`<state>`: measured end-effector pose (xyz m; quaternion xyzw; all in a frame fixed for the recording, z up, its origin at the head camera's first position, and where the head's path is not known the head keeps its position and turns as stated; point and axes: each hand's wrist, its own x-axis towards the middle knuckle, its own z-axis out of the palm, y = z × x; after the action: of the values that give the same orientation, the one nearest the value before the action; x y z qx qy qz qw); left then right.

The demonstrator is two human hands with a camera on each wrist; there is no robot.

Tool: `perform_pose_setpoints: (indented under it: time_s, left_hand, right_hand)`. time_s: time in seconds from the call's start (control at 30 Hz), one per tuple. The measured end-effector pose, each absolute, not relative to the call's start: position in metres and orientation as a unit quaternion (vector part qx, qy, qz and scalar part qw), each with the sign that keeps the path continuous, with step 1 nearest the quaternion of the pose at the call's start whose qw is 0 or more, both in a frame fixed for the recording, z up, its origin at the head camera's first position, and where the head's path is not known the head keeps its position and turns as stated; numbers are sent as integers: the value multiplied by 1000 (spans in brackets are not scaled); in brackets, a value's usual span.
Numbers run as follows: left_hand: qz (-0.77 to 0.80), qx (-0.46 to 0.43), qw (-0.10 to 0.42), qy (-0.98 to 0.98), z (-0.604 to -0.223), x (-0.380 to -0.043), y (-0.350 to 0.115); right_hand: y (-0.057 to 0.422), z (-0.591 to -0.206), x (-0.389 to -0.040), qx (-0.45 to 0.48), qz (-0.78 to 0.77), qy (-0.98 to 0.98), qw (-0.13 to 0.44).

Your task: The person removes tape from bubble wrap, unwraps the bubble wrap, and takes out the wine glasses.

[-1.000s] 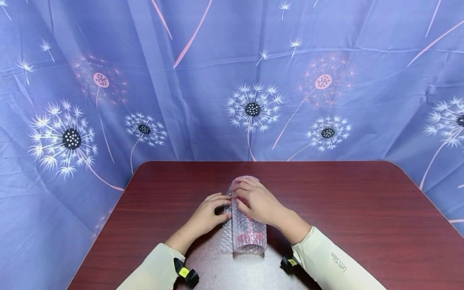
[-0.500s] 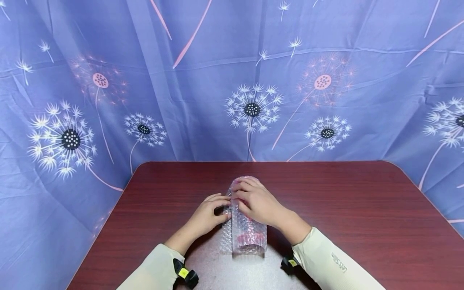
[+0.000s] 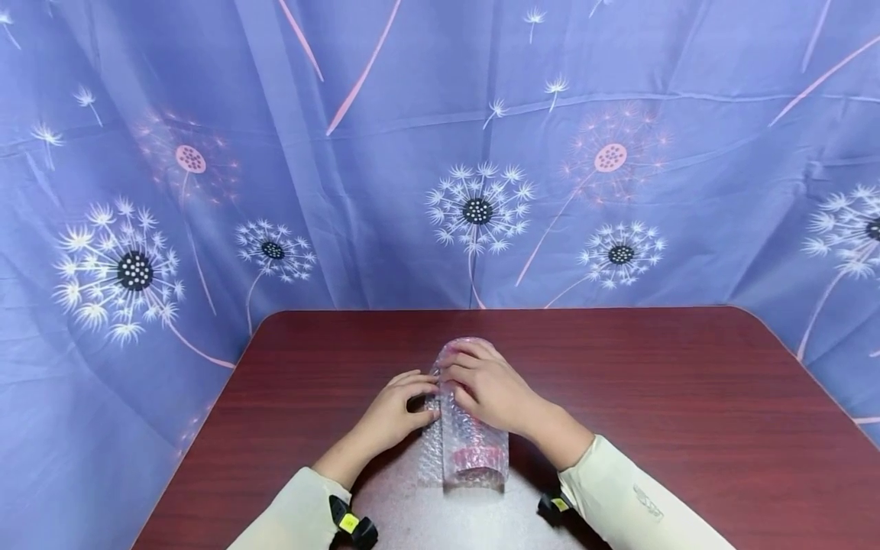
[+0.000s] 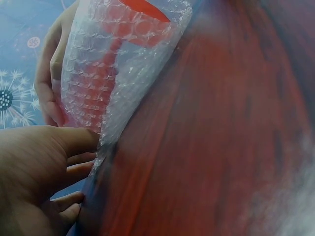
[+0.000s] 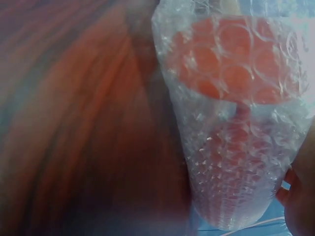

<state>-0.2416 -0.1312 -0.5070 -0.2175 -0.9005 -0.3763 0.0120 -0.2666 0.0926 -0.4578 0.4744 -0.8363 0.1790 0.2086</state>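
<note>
A roll of clear bubble wrap [image 3: 477,466] lies on the table in the head view, around a red stemmed goblet [image 5: 226,59]. Through the layers show its round foot, thin stem and ribbed body; finer detail is blurred. My right hand [image 3: 491,389] grips the roll from above, fingers curved over its far part and thumb on the near side. My left hand [image 3: 393,412] touches the roll's left side beside a loose flap [image 3: 431,462], fingers relaxed and thumb apart from them. In the left wrist view, the left hand's fingertips [image 4: 88,141] meet the wrap's edge.
The dark red wooden table [image 3: 639,382] extends on both sides of the roll. Behind and to the left hangs a blue curtain [image 3: 385,191] with dandelion prints. A black wrist camera [image 3: 357,523] sits at the left sleeve, another camera [image 3: 552,507] at the right.
Both hands keep their places on the roll. The whole head view has shifted slightly; nothing else visibly differs.
</note>
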Motion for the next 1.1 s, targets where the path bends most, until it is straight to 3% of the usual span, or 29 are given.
perform_pose_setpoints:
  time_s: [1.1]
  left_hand:
    - [-377,-209,11,-902,-508,-242,-131]
  right_hand:
    - [99,-462,-263,471,131,-847,210]
